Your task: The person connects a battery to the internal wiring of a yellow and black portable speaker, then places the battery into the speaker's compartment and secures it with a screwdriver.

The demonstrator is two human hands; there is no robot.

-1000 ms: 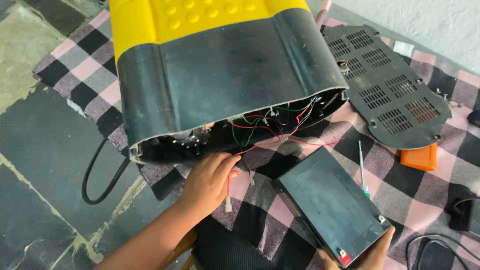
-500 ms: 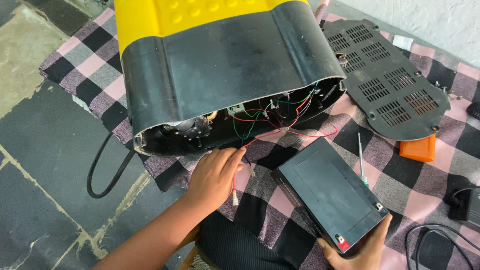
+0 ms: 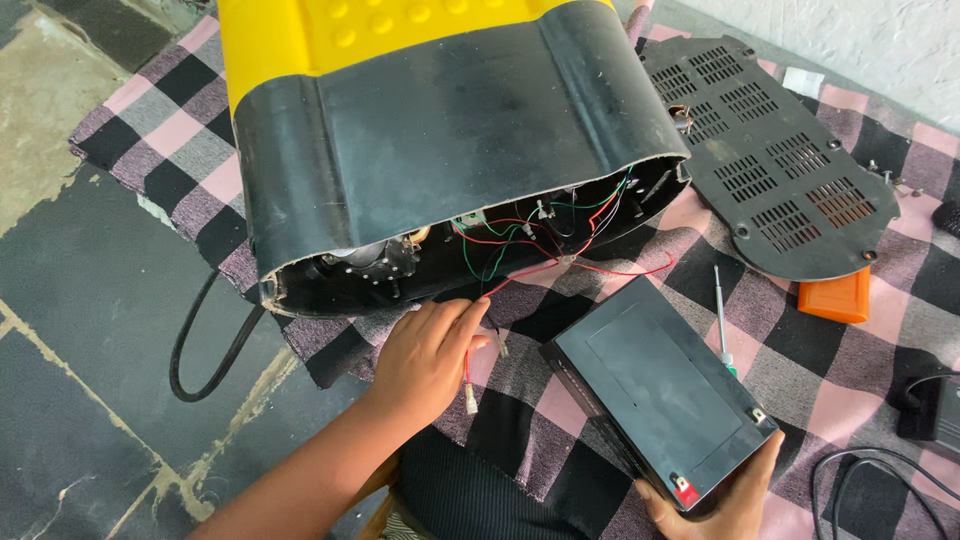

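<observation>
Checkered cloth (image 3: 800,360) on a dark stone floor. Your left hand (image 3: 425,355) pinches the red wire (image 3: 467,362) right below the sprayer's open base (image 3: 450,250). Your right hand (image 3: 725,500), at 5 o'clock, grips the black battery (image 3: 655,385) by its near corner.

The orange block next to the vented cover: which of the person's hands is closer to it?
Right. The right hand grips the black battery's near corner, below the orange block. The left hand pinches a red wire on the battery's far side.
</observation>
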